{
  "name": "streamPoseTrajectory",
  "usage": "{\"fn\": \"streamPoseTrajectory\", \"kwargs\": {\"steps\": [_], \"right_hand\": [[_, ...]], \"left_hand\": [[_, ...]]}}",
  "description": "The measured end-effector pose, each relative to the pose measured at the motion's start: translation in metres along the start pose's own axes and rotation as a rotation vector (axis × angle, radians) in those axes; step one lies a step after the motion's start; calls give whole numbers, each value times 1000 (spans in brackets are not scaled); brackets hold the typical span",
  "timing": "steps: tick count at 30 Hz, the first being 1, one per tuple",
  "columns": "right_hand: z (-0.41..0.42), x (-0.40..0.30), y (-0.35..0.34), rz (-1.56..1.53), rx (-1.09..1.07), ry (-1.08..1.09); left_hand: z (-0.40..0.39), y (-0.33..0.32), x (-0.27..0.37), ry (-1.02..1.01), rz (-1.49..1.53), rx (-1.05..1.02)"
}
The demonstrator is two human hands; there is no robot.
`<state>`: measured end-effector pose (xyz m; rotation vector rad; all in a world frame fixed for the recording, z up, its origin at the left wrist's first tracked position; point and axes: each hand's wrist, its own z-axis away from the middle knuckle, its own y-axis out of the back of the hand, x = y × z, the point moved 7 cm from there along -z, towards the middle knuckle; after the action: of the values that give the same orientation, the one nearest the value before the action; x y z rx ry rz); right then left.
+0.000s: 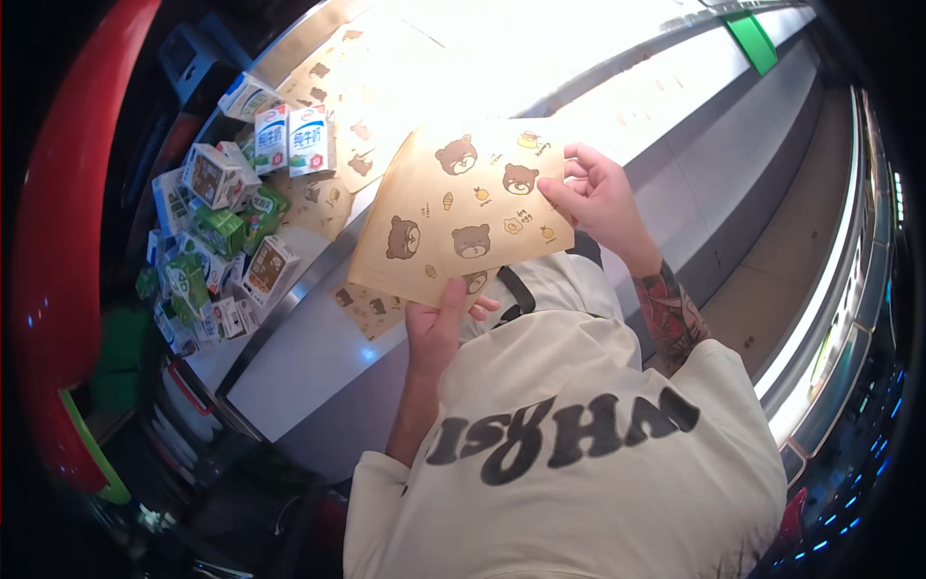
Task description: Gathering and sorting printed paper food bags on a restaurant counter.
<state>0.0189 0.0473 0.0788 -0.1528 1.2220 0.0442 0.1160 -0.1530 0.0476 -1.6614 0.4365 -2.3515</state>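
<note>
Several sheets of tan paper printed with brown bear faces (pixel 463 210) are held up in front of my body, over the counter's front edge. My left hand (pixel 438 315) pinches their lower edge, thumb on top and fingers underneath. At the right edge, my right hand (pixel 597 199) grips the paper between thumb and fingers. Another bear-print sheet (pixel 370 311) hangs below and behind the held ones, near my left hand; whether it is held too, I cannot tell. More printed paper (pixel 315 206) lies on the counter, partly under milk cartons (pixel 311 141).
A heap of white, green and brown drink cartons (pixel 221 231) covers the counter's left end. The bright counter surface (pixel 463 43) is washed out by glare. A green piece (pixel 752 43) hangs over its far edge. A large red curved object (pixel 69 217) stands at far left.
</note>
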Motion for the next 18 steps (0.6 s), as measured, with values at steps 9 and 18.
{"fn": "streamPoseTrajectory", "kwargs": {"steps": [9, 18], "right_hand": [[59, -22, 80, 269, 806, 534], [69, -64, 8, 892, 454, 882]], "left_hand": [[-14, -40, -11, 34, -79, -91], [-34, -90, -5, -43, -57, -177]]}}
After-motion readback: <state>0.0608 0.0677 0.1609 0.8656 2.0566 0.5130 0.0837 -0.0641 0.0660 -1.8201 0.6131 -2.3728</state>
